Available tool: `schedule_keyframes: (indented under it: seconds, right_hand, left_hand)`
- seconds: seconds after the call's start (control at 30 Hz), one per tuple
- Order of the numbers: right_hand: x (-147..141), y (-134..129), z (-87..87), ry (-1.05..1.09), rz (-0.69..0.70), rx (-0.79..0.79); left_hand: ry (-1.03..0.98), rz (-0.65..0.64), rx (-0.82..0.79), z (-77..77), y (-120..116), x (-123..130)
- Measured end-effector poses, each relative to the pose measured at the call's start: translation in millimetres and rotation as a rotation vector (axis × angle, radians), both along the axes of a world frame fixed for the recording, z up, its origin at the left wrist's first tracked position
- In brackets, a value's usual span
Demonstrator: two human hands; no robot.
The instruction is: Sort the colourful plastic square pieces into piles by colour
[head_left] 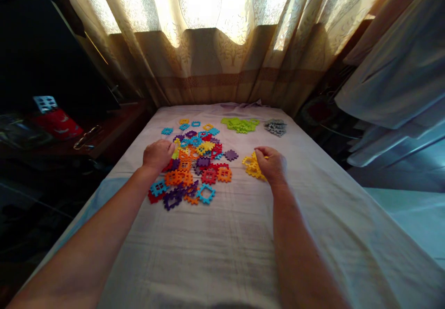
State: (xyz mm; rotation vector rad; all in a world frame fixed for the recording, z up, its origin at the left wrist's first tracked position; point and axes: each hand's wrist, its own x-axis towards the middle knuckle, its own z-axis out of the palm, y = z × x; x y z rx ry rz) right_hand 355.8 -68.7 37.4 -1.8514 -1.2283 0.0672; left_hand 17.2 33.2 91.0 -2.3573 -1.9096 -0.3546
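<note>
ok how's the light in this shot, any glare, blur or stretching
In the head view, window glare washes out the top of the curtain; in the head view, the far left sinks to near black; in the head view, wide-angle stretch swells the forearms toward the bottom edge; in the head view, the grey pieces look soft and run together.

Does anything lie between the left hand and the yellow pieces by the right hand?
Yes. The mixed-colour pile spreads across the cloth to the right of the left hand, and a purple piece lies at its right edge, short of the yellow pieces at the right hand.
</note>
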Motion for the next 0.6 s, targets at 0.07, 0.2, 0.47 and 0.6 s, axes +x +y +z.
schedule_keyframes:
  seconds: [0.07, 0.2, 0.47, 0.6]
  right_hand:
    - [-7.2, 1.0, 1.6, 0.052, 0.072, 0.000]
    - [-29.5, 1.5, 6.0, 0.246, 0.353, -0.029]
    - [-57.7, 0.4, 8.6, 0.391, 0.727, -0.160]
    - [-31.7, 0.3, 6.5, 0.371, 0.557, -0.138]
  left_hand:
    - [-0.294, -0.078, -0.068, -6.9, -10.2, 9.1]
    - [-0.737, -0.244, -0.312, -31.6, -37.4, 42.2]
    - [-1.035, -0.382, -0.561, -44.1, -71.0, 92.4]
    - [-0.992, -0.390, -0.530, -43.3, -68.2, 92.6]
